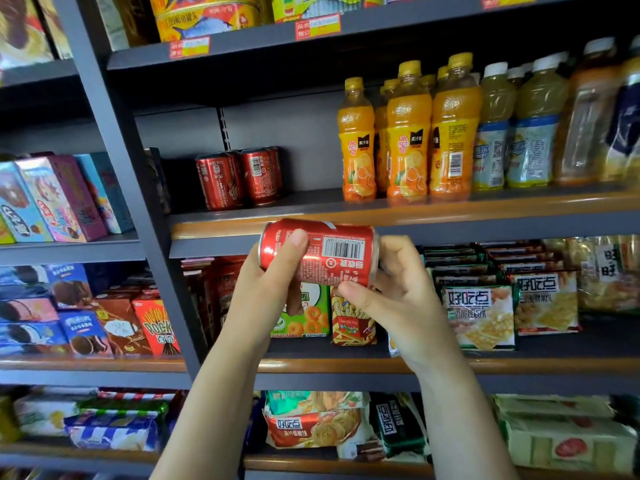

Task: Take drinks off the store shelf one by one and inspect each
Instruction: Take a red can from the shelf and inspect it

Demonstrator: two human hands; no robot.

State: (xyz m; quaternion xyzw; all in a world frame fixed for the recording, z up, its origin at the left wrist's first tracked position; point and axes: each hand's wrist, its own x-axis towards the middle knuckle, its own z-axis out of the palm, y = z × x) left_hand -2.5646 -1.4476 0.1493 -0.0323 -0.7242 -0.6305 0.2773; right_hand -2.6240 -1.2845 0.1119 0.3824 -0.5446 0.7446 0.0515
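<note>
You have the red can lying sideways in front of the drinks shelf edge, barcode toward you, left hand wrapping one end and right hand pinching the other; judged rigid, smooth, likely slippery, so grip the wall, not the rims.

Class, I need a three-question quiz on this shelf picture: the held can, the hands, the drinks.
1. True or false: the red can lies sideways, held by both the left hand and the right hand.
2. How many red cans stand on the shelf behind it? A) none B) two C) five
3. Fill in: the bottles nearest those shelf cans hold an ____-coloured drink.

Key: 1 true; 2 B; 3 orange.
</note>
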